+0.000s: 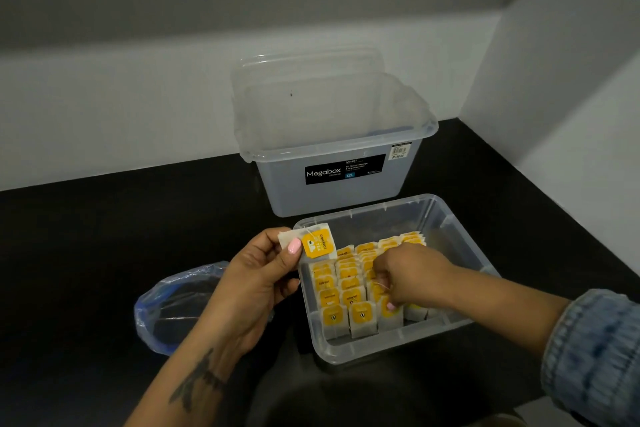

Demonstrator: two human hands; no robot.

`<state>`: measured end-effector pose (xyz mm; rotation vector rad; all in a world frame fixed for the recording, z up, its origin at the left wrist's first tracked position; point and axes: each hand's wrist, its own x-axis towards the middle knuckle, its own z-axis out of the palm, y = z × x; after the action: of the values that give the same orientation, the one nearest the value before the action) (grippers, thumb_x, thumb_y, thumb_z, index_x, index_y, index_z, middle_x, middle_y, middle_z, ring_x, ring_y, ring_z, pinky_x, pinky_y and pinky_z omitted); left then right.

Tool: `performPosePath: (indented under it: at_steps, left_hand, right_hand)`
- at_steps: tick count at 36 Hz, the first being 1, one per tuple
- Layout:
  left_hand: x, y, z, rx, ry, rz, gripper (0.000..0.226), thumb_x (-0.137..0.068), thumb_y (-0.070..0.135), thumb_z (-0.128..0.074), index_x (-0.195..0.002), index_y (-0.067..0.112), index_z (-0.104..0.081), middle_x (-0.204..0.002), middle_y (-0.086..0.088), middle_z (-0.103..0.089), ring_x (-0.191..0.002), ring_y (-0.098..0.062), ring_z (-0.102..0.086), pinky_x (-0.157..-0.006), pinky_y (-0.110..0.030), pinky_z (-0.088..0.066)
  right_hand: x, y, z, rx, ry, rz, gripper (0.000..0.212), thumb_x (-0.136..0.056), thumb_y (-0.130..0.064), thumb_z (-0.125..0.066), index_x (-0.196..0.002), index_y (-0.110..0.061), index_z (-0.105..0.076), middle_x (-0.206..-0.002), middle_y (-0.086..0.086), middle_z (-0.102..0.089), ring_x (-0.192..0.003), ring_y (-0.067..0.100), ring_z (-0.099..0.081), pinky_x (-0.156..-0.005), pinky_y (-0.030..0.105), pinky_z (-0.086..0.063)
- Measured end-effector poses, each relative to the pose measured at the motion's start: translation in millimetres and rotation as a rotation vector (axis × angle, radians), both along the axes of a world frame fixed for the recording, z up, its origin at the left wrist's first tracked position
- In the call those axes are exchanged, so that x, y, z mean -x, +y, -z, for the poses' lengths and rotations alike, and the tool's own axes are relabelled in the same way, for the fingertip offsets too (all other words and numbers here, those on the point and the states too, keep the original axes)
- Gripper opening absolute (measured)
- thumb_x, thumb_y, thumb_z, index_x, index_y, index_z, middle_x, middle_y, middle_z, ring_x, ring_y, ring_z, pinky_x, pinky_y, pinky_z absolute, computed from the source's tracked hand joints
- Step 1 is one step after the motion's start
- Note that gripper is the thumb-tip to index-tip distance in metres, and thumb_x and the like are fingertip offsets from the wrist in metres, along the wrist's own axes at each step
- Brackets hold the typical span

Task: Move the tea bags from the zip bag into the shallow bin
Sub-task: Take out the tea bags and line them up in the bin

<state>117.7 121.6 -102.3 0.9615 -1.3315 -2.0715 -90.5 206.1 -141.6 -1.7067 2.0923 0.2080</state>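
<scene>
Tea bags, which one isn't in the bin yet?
The tea bag pinched in the left hand above the shallow bin's left rim; the others stand in rows inside it.

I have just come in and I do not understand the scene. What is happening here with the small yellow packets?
A person is filling the shallow bin with tea bags, which already stand in neat rows. The left hand pinches one tea bag over the bin's left rim. The right hand reaches into the rows, fingers curled among the bags. The zip bag lies open on the dark counter and looks nearly empty. A larger storage box stands behind.
</scene>
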Motion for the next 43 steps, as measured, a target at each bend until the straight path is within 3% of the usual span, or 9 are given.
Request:
performPosePath:
  at_steps: [6,12,16,19,23,28,32,36,43]
  left_hand:
    - [3.1,1.3,1.8,-0.060,0.016,-0.014,0.028,-0.072,0.022,-0.060,-0.099,0.015,-0.063,-0.090,-0.002,-0.073,-0.070,-0.007,-0.067,-0.055,-0.019,-0.051]
    - [8.9,3.9,0.3,-0.070,0.041,-0.016,0.026,-0.071,0.022,-0.060,-0.096,0.016,-0.063,-0.088,-0.002,-0.073,-0.071,-0.011,-0.066,-0.055,-0.017,-0.052]
    - [15.9,7.8,0.9,-0.009,0.033,-0.006,0.024,-0.069,0.022,-0.063,-0.093,0.015,-0.062,-0.087,-0.003,-0.071,-0.071,-0.011,-0.064,-0.052,-0.017,-0.051]
    - [22.6,13.2,1.0,0.054,0.038,0.017,0.023,-0.068,0.021,-0.065,-0.090,0.014,-0.061,-0.083,-0.001,-0.070,-0.069,-0.008,-0.066,-0.052,-0.017,-0.050]
    - [27.3,17.4,-0.1,0.156,0.017,0.065,0.020,-0.066,0.023,-0.067,-0.085,0.016,-0.062,-0.082,0.000,-0.067,-0.072,-0.007,-0.066,-0.056,-0.019,-0.053]
    - [22.8,13.9,-4.4,0.344,-0.053,0.081,0.028,-0.066,0.027,-0.069,-0.092,0.019,-0.066,-0.087,-0.004,-0.070,-0.078,-0.010,-0.067,-0.061,-0.018,-0.053]
    - [12.6,4.4,-7.6,0.403,-0.110,0.001,0.039,-0.066,0.035,-0.063,-0.103,0.025,-0.062,-0.090,0.005,-0.070,-0.086,-0.007,-0.067,-0.070,-0.020,-0.053]
    - [1.4,-3.1,-8.8,0.390,-0.110,-0.060,0.025,-0.077,0.024,-0.062,-0.103,0.025,-0.061,-0.088,0.009,-0.071,-0.082,-0.001,-0.066,-0.067,-0.015,-0.052]
    - [-15.3,-8.7,-6.3,0.400,-0.160,-0.095,0.023,-0.086,0.013,-0.059,-0.103,0.028,-0.059,-0.087,0.015,-0.070,-0.083,0.001,-0.066,-0.066,-0.016,-0.052]
  right_hand:
    - [4.8,6.2,-7.7,-0.005,-0.134,0.098,0.023,-0.075,-0.025,-0.078,-0.072,-0.027,-0.055,-0.074,-0.012,-0.057,-0.080,0.010,-0.058,-0.071,0.024,-0.048]
    - [13.4,6.4,-26.4,0.040,-0.365,0.235,0.023,-0.076,-0.016,-0.077,-0.083,-0.028,-0.060,-0.080,-0.008,-0.065,-0.079,0.005,-0.064,-0.078,0.024,-0.053]
    - [10.8,3.8,-55.1,0.107,-0.809,0.349,0.029,-0.074,-0.015,-0.078,-0.097,-0.023,-0.062,-0.090,0.000,-0.071,-0.078,0.011,-0.067,-0.065,0.022,-0.052]
    - [4.3,2.6,-66.4,0.176,-0.907,0.385,0.028,-0.076,-0.025,-0.075,-0.102,-0.021,-0.065,-0.090,0.000,-0.073,-0.071,0.015,-0.063,-0.063,0.024,-0.049]
    - [-3.8,2.7,-68.3,0.284,-0.984,0.423,0.015,-0.082,-0.016,-0.071,-0.097,-0.011,-0.068,-0.082,0.003,-0.073,-0.056,0.012,-0.056,-0.053,0.021,-0.046]
    - [-4.7,4.1,-72.4,0.338,-0.922,0.398,0.006,-0.082,-0.011,-0.072,-0.087,-0.013,-0.069,-0.069,-0.004,-0.070,-0.052,0.003,-0.055,-0.047,0.016,-0.043]
    - [-8.7,3.0,-75.0,0.236,-0.753,0.278,0.010,-0.080,-0.015,-0.074,-0.085,-0.021,-0.068,-0.074,-0.008,-0.069,-0.065,-0.002,-0.063,-0.055,0.011,-0.046]
    - [-25.5,-0.8,-66.4,0.089,-0.431,0.082,0.009,-0.081,-0.027,-0.073,-0.085,-0.031,-0.066,-0.084,-0.013,-0.067,-0.083,0.001,-0.063,-0.080,0.022,-0.051]
    - [-51.9,-10.9,-38.5,0.020,-0.210,-0.082,0.015,-0.078,-0.030,-0.075,-0.092,-0.024,-0.074,-0.090,-0.008,-0.072,-0.085,0.007,-0.063,-0.078,0.028,-0.052]
